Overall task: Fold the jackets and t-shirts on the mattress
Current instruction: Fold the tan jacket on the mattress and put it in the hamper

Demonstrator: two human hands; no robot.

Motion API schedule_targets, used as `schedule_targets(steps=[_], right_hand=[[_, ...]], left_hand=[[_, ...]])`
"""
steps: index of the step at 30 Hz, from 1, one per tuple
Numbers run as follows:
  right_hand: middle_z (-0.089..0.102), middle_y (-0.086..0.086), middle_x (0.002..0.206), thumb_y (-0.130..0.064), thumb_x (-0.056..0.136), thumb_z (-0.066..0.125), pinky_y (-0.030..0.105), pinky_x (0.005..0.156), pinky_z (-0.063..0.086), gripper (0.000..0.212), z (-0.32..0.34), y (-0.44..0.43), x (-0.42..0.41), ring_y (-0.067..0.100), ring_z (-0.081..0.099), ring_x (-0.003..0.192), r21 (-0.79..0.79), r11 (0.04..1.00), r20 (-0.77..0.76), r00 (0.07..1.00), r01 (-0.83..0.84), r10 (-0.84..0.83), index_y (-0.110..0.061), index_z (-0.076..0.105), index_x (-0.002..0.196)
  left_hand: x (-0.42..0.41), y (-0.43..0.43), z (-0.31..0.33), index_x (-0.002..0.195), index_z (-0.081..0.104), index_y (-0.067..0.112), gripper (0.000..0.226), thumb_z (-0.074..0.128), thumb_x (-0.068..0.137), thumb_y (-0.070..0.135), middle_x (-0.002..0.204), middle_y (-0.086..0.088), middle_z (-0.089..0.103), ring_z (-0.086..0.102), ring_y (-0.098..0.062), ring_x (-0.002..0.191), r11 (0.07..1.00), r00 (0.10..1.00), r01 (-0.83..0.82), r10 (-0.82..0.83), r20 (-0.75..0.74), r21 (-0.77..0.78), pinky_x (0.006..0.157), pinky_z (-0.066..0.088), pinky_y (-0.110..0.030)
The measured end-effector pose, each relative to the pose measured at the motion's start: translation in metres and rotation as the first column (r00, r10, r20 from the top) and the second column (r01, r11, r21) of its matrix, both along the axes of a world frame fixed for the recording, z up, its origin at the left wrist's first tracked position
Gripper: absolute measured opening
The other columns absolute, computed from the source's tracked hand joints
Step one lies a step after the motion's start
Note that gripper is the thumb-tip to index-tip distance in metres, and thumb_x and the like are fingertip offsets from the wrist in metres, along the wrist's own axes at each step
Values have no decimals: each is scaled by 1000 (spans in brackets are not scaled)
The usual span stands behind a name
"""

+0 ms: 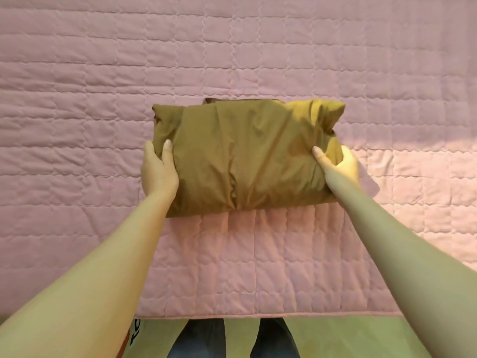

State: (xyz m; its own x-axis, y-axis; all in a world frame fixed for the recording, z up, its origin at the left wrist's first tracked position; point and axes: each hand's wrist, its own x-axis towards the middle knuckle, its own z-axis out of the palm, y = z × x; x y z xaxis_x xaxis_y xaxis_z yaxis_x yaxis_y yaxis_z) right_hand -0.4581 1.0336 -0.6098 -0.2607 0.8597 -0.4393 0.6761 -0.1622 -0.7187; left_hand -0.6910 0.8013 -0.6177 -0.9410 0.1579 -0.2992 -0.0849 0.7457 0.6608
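An olive-brown jacket (245, 156), folded into a puffy rectangular bundle, is in the middle of the pink quilted mattress (258, 60). My left hand (158, 169) grips its left side, thumb on top and fingers hidden underneath. My right hand (338, 166) grips its right side the same way. The bundle's near edge looks slightly raised above the quilt, casting a shadow beneath it. No t-shirts are visible.
The mattress's front edge (258, 316) runs across the bottom of the view. Below it is a green floor (335, 337) with my legs in dark trousers (232, 339). A white object with dark print (135, 334) shows at the bottom left.
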Motion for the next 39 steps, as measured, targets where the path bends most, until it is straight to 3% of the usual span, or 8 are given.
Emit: schedule_targets(steps=[6,13,16,22,27,31,34,39], right_hand=[[34,-3,63,-33,94,58,29,59,28,40,-23,5,11,9,28,61,150,977,9,988,149,-152,-20,35,64],[50,-4,122,-53,91,54,21,95,36,59,-7,41,-33,9,49,110,-4,970,-78,967,245,-244,-17,41,136],[57,-2,129,-59,82,63,28,104,41,59,-11,64,-53,12,54,117,-70,994,-51,995,84,-88,-22,50,126],[46,-5,71,-31,90,67,19,58,35,30,-24,109,-54,5,41,63,50,996,35,997,-71,70,-25,43,71],[48,7,128,-28,96,52,33,93,39,35,-20,102,-67,23,49,113,172,977,285,956,-128,75,-19,47,129],[20,3,159,-40,98,38,39,116,10,53,7,24,-78,24,18,146,581,683,390,888,-442,243,-29,31,149],[9,-1,162,-53,99,30,46,119,1,53,-17,-27,-65,26,7,149,424,474,595,632,-771,496,-42,22,150],[-1,-2,163,-75,88,17,53,118,7,70,-48,-15,-31,26,4,149,232,860,664,720,-455,201,-47,1,150]], left_hand=[[-15,11,-3,90,43,16,27,42,101,41,95,-11,59,52,-27,89,993,999,20,-16,-30,119,72,33,-30],[-63,25,-13,119,55,20,50,58,87,58,117,5,57,55,-15,108,979,954,-164,126,271,123,93,43,-30],[-81,53,-15,118,58,15,45,56,91,51,113,2,60,56,-16,103,990,943,-51,5,332,132,83,41,-27],[-100,56,-37,115,57,16,26,51,97,34,111,0,61,55,-16,101,974,973,58,-104,208,218,86,42,-27],[-88,55,-35,137,39,24,45,50,96,36,138,-4,45,43,-24,125,999,998,-8,10,55,-39,104,33,-34],[-27,55,7,149,29,32,52,37,99,39,158,-3,24,18,-26,146,909,827,344,-411,-382,-234,118,9,-45],[18,37,-13,150,20,45,56,25,96,59,163,1,8,6,-27,149,603,561,657,-792,-241,-452,117,5,-58],[10,9,-45,147,-2,55,64,16,88,73,161,-1,-16,-10,-30,148,649,744,575,-668,-12,-498,114,3,-63]])
